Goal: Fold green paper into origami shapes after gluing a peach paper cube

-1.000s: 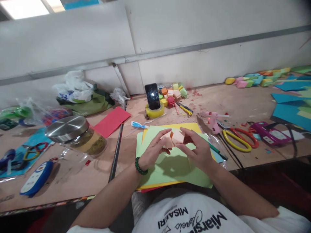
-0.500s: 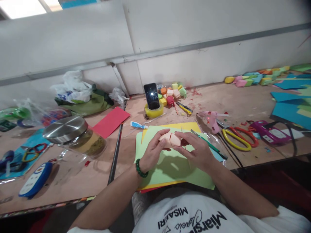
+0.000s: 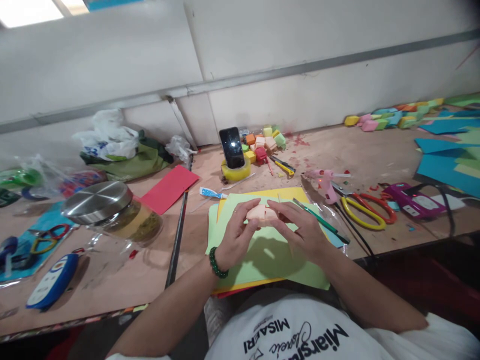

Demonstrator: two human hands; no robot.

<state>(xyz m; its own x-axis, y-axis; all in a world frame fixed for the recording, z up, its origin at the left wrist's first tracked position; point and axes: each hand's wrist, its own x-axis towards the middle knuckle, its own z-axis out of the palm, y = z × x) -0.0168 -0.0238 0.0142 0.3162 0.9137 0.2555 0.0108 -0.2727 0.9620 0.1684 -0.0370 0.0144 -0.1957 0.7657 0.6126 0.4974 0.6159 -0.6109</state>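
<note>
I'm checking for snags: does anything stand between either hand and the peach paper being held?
Nothing visible does. The left hand and the right hand both touch the peach paper directly, one at each side, above the light green sheet. Its underside is hidden, so I cannot tell there.

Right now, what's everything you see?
Boxy paper piece: one or two, peach, centre
Flat paper sheets: stacked, green, yellow, red, underneath
Round tape roll: one, yellow, behind sheets
Rectangular phone: one, black, at tape
Paper blocks: two piles, mixed colours, back
Plastic glue gun: one, pink, right
Metal scissors: two, red and yellow handles, both sides
Round glass jar: one, clear, left
Rectangular loose paper: one, red, left
Plastic bags: several, white, clear, left
Left hand: one, on piece
Right hand: one, on piece
</note>
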